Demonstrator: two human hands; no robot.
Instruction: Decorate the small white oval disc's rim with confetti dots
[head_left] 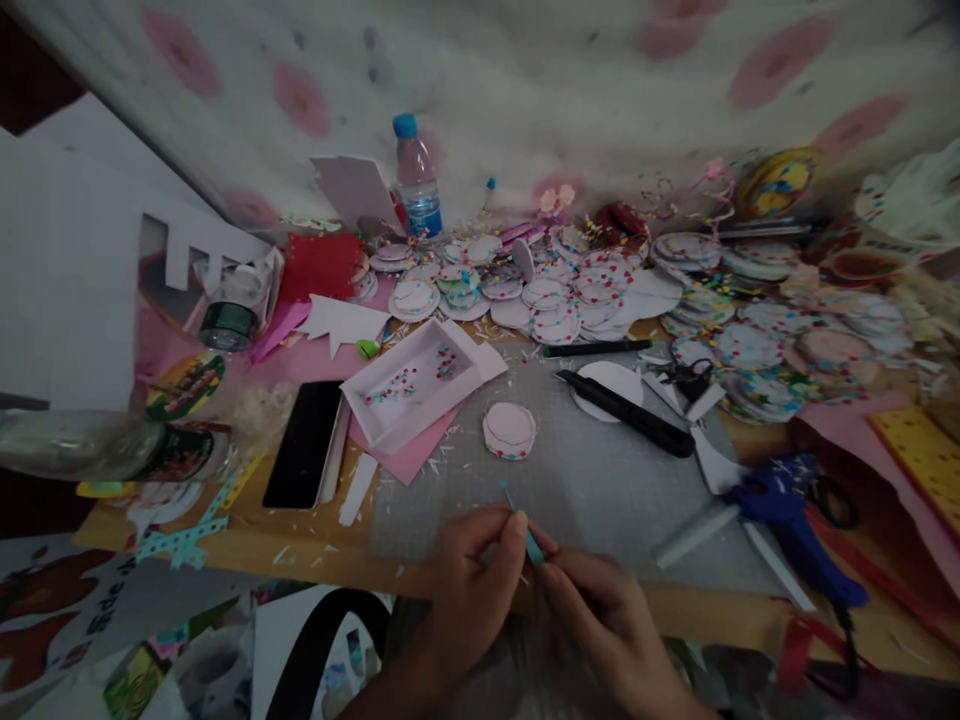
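The left hand (484, 575) and right hand (600, 605) pinch a teal strip (534, 547) at the table's (244, 535) six o'clock edge; a paper disc (509, 430) lies at twelve o'clock from them, a box (405, 425) at eleven.

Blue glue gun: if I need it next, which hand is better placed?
Probably the right hand: it is nearer the blue glue gun, the left hand farther off. Both pinch the teal strip, so the right would likely need to let go.

Wooden table (315, 568) before pink-flowered cloth (510, 70)
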